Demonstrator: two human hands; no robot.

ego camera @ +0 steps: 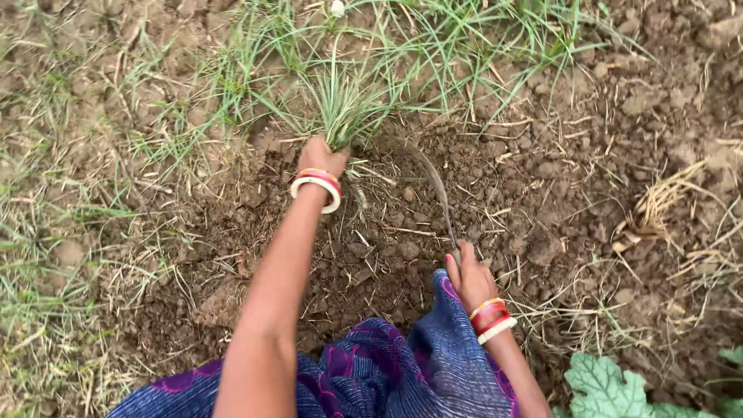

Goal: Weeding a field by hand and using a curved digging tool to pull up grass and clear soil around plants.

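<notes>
I see a green grass clump (pixel 346 104) standing in brown dirt, and a thin curved sickle (pixel 436 190) lying low beside it.

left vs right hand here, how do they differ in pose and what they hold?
The left hand is stretched far forward, closed on the base of a grass tuft; the right hand stays close to the body, gripping a curved sickle. The left hand's arm is nearly straight, the right hand's bent. Both wear red and white bangles.

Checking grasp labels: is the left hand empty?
No. The left hand is closed around the base of a grass clump, while the right hand holds a sickle.
</notes>
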